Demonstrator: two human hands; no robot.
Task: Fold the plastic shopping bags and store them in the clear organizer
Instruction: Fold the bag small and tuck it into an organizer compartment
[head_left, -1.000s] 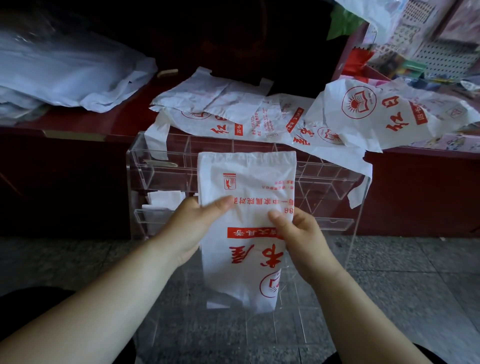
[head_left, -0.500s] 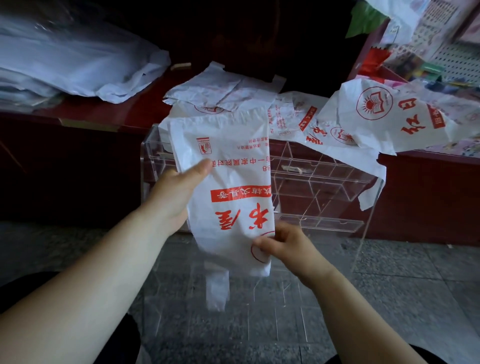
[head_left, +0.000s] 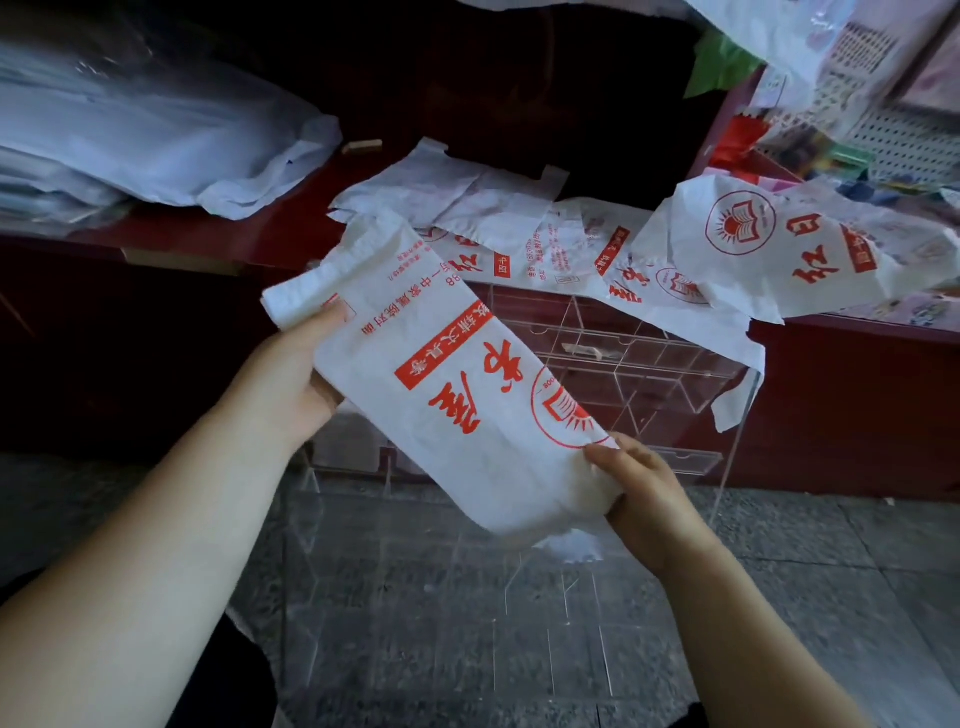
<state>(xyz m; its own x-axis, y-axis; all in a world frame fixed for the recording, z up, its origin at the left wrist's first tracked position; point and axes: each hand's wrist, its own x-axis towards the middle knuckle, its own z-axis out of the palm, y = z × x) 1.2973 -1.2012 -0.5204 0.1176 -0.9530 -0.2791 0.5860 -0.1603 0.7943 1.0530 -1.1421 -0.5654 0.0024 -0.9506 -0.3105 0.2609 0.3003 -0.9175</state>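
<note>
Above the floor, in front of the clear organizer (head_left: 623, 364): folded bag (head_left: 441, 405), white with red print, held slantwise. Grasps upper end with left hand (head_left: 291, 384), thumb on top. Pinches lower end with right hand (head_left: 644, 493), thumb on the printed face. Behind, on the dark red surface (head_left: 306, 223): loose bags (head_left: 519, 244), some draped over the organizer's top edge.

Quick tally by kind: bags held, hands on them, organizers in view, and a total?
Bags held: 1, the printed bag
Hands gripping it: 2, left hand and right hand
Organizers: 1, the clear organizer
Total: 4
The loose bags behind overlap too much to count.
</note>
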